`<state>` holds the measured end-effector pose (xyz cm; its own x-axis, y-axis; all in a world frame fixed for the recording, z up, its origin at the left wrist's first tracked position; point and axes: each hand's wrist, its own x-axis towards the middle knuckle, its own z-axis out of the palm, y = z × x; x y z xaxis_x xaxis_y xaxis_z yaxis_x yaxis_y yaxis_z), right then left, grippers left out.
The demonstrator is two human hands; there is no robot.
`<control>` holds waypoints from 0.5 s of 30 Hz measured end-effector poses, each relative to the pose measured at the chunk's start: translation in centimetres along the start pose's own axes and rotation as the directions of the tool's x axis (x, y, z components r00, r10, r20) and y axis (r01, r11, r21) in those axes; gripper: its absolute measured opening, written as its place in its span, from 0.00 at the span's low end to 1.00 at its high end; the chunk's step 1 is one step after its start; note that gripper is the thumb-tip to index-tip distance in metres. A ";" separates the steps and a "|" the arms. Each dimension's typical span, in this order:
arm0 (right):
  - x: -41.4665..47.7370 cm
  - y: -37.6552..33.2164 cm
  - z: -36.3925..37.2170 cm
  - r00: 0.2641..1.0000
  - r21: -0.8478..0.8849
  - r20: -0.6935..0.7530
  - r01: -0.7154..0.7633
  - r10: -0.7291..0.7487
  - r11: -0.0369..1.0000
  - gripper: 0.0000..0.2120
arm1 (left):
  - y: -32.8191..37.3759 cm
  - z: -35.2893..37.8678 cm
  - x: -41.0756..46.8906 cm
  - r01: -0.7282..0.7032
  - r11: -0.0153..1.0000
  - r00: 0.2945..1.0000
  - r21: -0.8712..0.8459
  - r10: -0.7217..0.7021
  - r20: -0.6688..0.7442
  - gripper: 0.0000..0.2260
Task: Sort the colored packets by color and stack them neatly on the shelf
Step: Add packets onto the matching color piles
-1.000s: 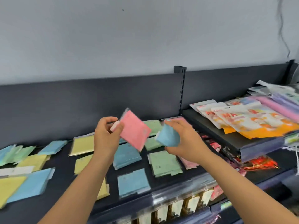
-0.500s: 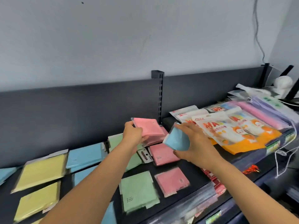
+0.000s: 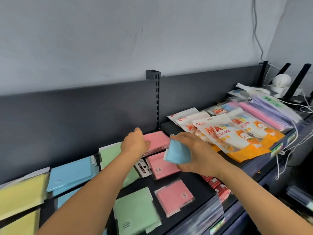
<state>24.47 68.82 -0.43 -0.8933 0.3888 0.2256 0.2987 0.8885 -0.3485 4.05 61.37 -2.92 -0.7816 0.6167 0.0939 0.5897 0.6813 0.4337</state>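
My left hand (image 3: 134, 144) rests on a pink packet (image 3: 156, 140) lying on top of a pink stack at the back of the dark shelf (image 3: 199, 185), fingers still on its left edge. My right hand (image 3: 196, 154) holds a light blue packet (image 3: 177, 152) above the shelf, just right of the pink stack. Two more pink packets (image 3: 161, 167) (image 3: 175, 195) lie in front of the stack. Green packets (image 3: 135, 211) (image 3: 109, 152), blue packets (image 3: 71, 173) and yellow packets (image 3: 20, 195) lie spread across the shelf to the left.
A slotted upright post (image 3: 157, 102) divides the back panel. To the right, a raised shelf carries orange-and-white printed bags (image 3: 237, 138) and pink and purple bags (image 3: 264, 114). White cords (image 3: 286, 150) hang at the right edge. Red items (image 3: 218, 187) sit below the shelf front.
My left hand carried the pink packet right and down onto the pink stack at the back. My right hand kept the blue packet and followed rightward. The view panned right.
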 end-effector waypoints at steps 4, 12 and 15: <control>0.0 -0.6 0.0 1.000 0.004 0.014 0.025 -0.025 1.000 0.40 | -0.4 -1.3 -0.7 -0.056 0.998 0.998 0.026 0.056 -0.010 0.13; 1.7 -6.4 1.3 0.978 0.117 0.043 0.199 -0.205 0.973 0.37 | -6.3 -8.9 -3.4 -0.086 0.985 0.990 -0.150 0.067 -0.123 0.05; 2.8 -10.1 2.9 0.948 0.122 0.113 0.284 -0.298 0.951 0.38 | -10.4 -11.2 -5.7 -0.041 0.996 0.987 -0.079 0.028 -0.157 0.06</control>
<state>18.00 60.20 1.06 -0.9737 0.0764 0.2146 -0.0107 0.9257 -0.3782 0.10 46.32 2.02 -0.7868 0.5660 0.2461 0.6034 0.6218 0.4992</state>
